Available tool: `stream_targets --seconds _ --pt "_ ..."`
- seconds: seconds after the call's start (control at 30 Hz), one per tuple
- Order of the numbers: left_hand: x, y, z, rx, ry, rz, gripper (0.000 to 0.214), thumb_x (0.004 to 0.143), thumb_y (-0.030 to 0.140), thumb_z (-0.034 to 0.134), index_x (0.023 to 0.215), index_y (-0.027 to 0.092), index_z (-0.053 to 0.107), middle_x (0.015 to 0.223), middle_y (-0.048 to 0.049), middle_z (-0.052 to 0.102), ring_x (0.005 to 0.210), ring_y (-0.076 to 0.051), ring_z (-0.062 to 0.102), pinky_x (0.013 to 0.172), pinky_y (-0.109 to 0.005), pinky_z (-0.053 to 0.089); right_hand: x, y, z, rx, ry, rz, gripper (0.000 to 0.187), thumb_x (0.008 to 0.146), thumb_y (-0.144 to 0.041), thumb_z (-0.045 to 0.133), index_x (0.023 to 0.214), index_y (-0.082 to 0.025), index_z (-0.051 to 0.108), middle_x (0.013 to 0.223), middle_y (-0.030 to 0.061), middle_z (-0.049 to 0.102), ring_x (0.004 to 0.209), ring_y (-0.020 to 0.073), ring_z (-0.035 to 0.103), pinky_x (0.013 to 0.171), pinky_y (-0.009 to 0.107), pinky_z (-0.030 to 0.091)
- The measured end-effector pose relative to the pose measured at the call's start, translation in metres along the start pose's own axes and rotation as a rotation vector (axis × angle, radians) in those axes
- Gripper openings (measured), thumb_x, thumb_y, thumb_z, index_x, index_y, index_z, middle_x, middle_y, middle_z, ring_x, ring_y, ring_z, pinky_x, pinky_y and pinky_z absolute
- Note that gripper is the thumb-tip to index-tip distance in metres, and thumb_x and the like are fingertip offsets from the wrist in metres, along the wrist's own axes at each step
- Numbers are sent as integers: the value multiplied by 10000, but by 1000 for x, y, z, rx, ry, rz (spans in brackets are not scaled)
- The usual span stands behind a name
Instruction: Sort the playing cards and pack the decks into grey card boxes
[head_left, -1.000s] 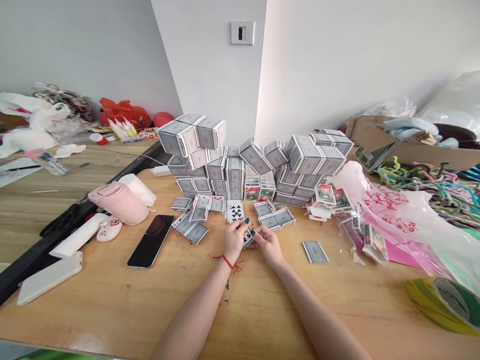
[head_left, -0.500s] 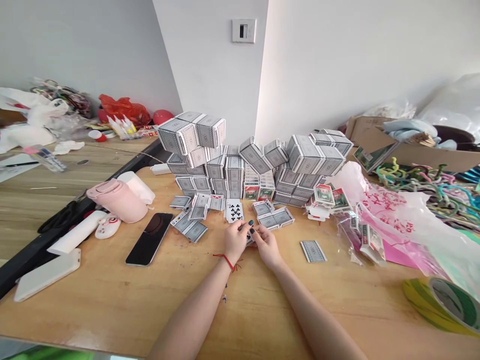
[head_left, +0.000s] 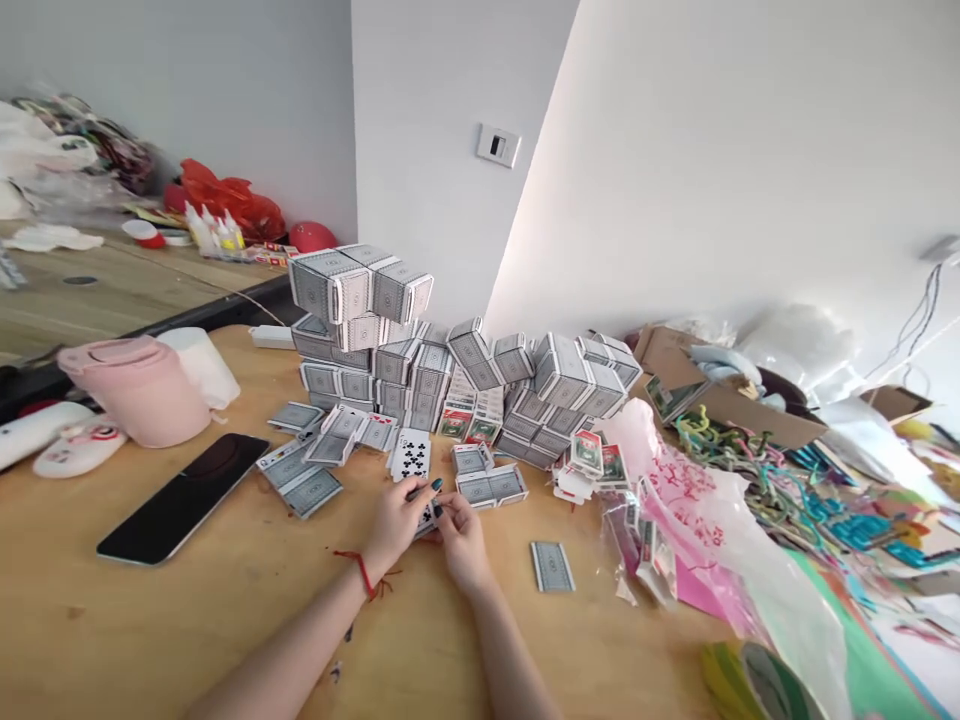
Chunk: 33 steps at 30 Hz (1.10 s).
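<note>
Both hands meet over the wooden table (head_left: pixel 187 640) near its middle. My left hand (head_left: pixel 396 520), with a red string at the wrist, pinches a small stack of playing cards (head_left: pixel 427 517). My right hand (head_left: pixel 460 533) closes on the same stack from the right. Just beyond the fingers lies a face-up clubs card (head_left: pixel 412 454). Loose face-down cards (head_left: pixel 307 480) are spread to the left. A single face-down card (head_left: pixel 552 566) lies to the right of my right hand. A big pile of grey card boxes (head_left: pixel 420 350) stands behind.
A black phone (head_left: pixel 184 497) lies left, with a pink jug (head_left: pixel 139 390) and white items beyond it. Pink and clear plastic bags (head_left: pixel 705 520) with card packs fill the right, past them coloured pipe cleaners (head_left: pixel 757 470) and a cardboard box (head_left: pixel 720 395).
The view has swung right and tilted, so everything has shifted left in the frame. Both hands stay together on the cards at the same spot on the table.
</note>
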<state>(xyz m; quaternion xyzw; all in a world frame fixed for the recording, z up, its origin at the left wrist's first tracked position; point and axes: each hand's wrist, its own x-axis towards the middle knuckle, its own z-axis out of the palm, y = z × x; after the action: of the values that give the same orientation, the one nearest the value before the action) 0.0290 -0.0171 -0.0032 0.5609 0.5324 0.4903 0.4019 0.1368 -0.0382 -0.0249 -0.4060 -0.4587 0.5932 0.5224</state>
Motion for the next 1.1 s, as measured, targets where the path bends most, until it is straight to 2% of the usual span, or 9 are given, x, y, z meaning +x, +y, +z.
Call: stream_targets --seconds 0.27,0.5,0.7,0.8,0.9,1.0,1.1 --pt "-1 -1 2 -37 0 -9 215 718 359 492 678 175 595 698 -26 633 670 -173 557 605 -249 408 0 -4 -6 37 -18 21 130 738 -334 521 800 -220 517 670 -10 528 597 134 521 553 268 485" --pt "-2 1 2 -11 5 17 246 724 375 482 621 168 564 613 -2 588 600 -141 507 554 -220 371 -2 -7 -7 54 -3 68 203 727 -384 537 820 -203 538 729 17 595 635 150 564 565 281 491" --pt "-4 -1 0 -17 -19 1 280 754 395 447 729 157 593 758 -46 638 725 -169 568 654 -251 427 -3 -5 -3 -8 13 43 257 698 -391 581 830 -173 542 655 10 606 616 152 574 586 271 474" --pt "-6 -4 -1 -17 -34 16 285 770 391 435 753 153 591 750 -41 632 716 -160 569 647 -248 434 -5 -2 -2 -33 60 39 277 680 -398 600 830 -173 538 632 7 604 601 156 576 572 267 471" --pt "-7 -4 -2 -62 -6 57 280 784 376 424 831 149 582 769 -41 616 723 -150 564 633 -240 438 -6 -1 0 -26 94 32 290 673 -395 606 856 -180 536 729 31 632 639 169 590 574 277 481" --pt "-9 -3 -4 -78 -5 56 259 780 345 443 920 160 556 845 -44 607 768 -145 566 667 -244 445 -7 -2 -3 -58 197 -5 320 686 -421 580 895 -185 527 796 53 641 673 184 602 580 291 490" --pt "-11 -3 -4 -5 -68 63 239 766 327 469 921 166 552 837 -44 607 745 -142 567 649 -245 445 -7 -1 -9 -105 291 -25 323 681 -431 579 882 -183 530 770 53 646 670 186 605 589 294 490"
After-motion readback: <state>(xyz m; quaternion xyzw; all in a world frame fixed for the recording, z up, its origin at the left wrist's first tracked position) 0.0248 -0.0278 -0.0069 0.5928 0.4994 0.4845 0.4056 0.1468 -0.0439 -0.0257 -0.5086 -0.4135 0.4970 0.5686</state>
